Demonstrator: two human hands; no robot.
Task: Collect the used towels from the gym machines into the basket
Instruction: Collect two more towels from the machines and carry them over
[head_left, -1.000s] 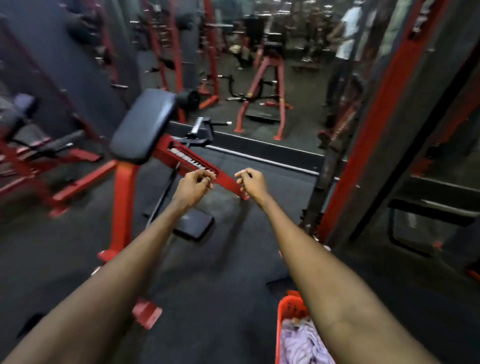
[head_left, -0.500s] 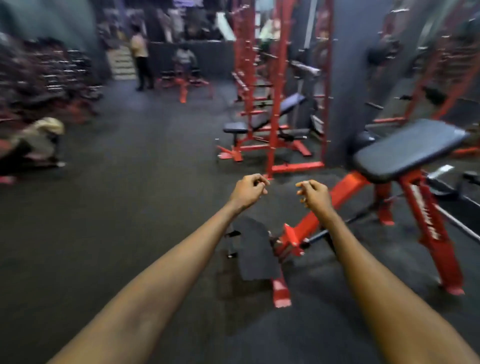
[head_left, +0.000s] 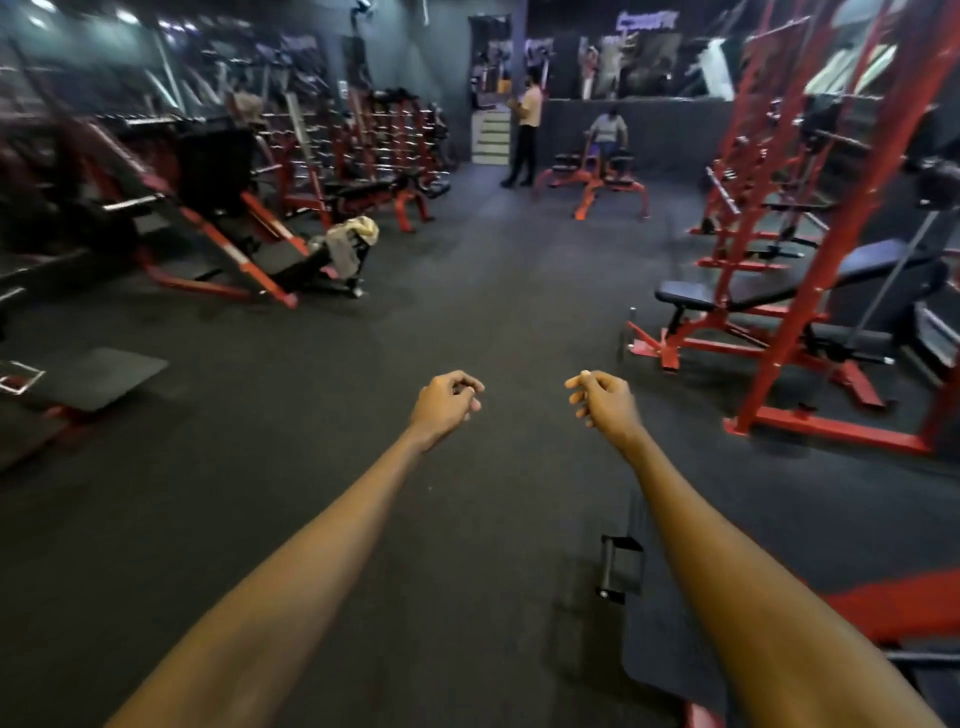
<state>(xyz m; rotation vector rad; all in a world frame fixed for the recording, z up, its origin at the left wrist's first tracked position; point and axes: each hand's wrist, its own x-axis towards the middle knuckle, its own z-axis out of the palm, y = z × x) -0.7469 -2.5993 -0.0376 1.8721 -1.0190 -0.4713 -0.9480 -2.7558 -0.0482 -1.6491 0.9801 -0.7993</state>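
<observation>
Both arms reach forward over the dark rubber floor. My left hand (head_left: 448, 400) has its fingers curled in and holds nothing. My right hand (head_left: 602, 397) is also loosely curled and empty. Far off at the left, pale grey and yellowish towels (head_left: 352, 240) hang in a heap over the end of a red and black leg press machine (head_left: 234, 244). The basket is out of view.
A red rack with a black bench (head_left: 779, 306) stands at the right. More red machines line the left wall. A black plate (head_left: 88, 376) lies at the left, a small handle (head_left: 618, 566) on the floor near my right arm. Two people (head_left: 527, 132) are far back.
The view has swung left, from the padded bench and the orange basket to the open gym floor. Both hands stay curled and empty in front of me.
</observation>
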